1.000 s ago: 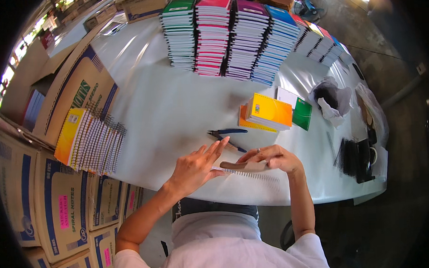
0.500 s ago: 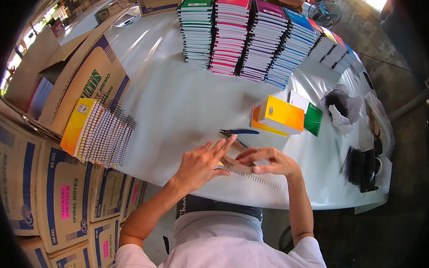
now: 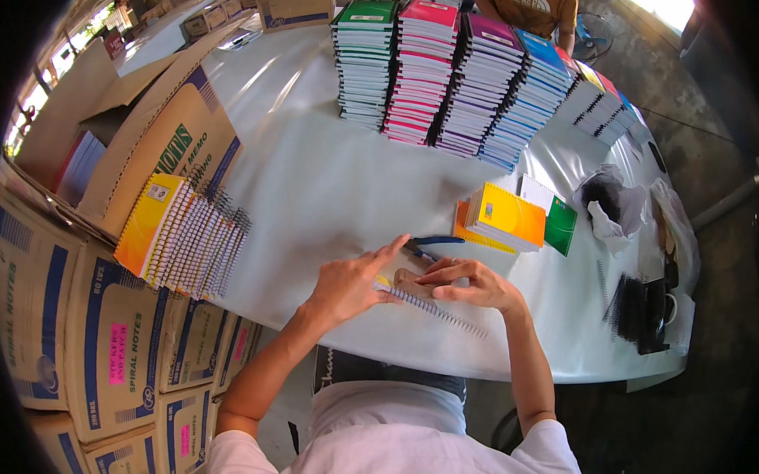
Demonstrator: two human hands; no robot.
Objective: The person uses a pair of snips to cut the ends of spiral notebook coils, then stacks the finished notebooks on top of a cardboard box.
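Your left hand (image 3: 348, 281) lies flat with fingers spread and extended, pressing on the near-left end of a small spiral-bound notepad (image 3: 423, 298) that sits on the white table (image 3: 328, 189) close to its near edge. Your right hand (image 3: 469, 284) rests on the same notepad from the right, fingers curled loosely over its top, the wire spiral running out toward the near right. Just beyond your fingertips lie blue-handled pliers (image 3: 430, 244). Farther right sits a small pile of yellow and orange notebooks (image 3: 504, 218) with a green notebook (image 3: 560, 226) beside it. At the far side stand tall stacks of coloured notebooks (image 3: 457, 75). To your left, a row of yellow-covered notepads (image 3: 179, 236) leans on cardboard cartons (image 3: 56, 323).
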